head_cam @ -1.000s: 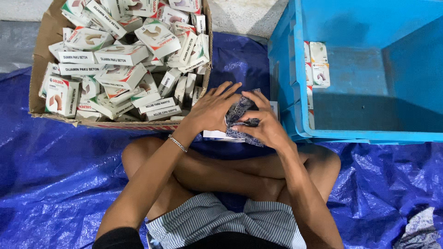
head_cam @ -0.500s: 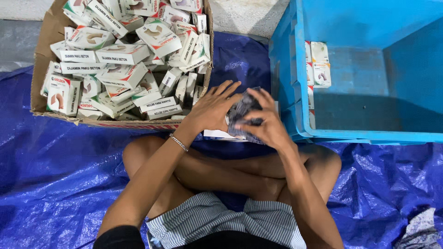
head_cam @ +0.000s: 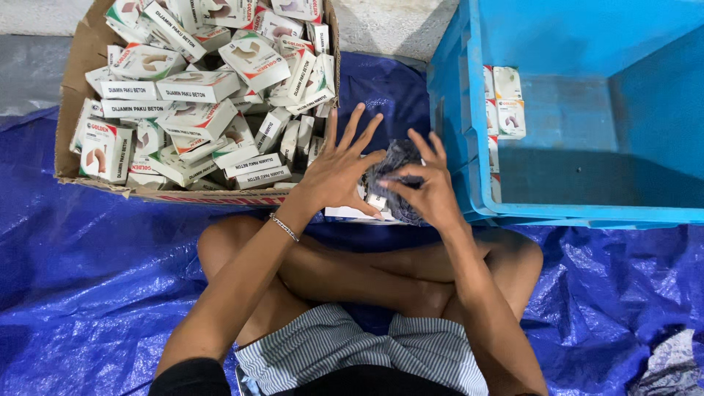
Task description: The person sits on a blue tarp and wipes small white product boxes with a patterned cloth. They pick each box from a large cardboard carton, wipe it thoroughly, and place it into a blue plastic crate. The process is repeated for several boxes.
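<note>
I sit cross-legged on a blue tarp. My right hand point(head_cam: 429, 187) is closed around a crumpled dark plastic packet point(head_cam: 392, 167) just in front of my legs. My left hand point(head_cam: 339, 167) has its fingers spread wide and presses its palm and thumb against the left side of the same packet. A thin bracelet circles my left wrist. Under the two hands lie a couple of small white boxes point(head_cam: 352, 213), mostly hidden.
A cardboard carton point(head_cam: 73, 95) at the upper left is packed with several small white boxes point(head_cam: 198, 88). A blue plastic crate point(head_cam: 469, 110) stands at the right, holding a few white boxes point(head_cam: 507, 99) against its left wall. A crumpled grey bag point(head_cam: 671, 363) lies at the lower right.
My left hand's fingers have fanned out from a curled hold to a wide spread. Both hands and the packet stay in about the same place.
</note>
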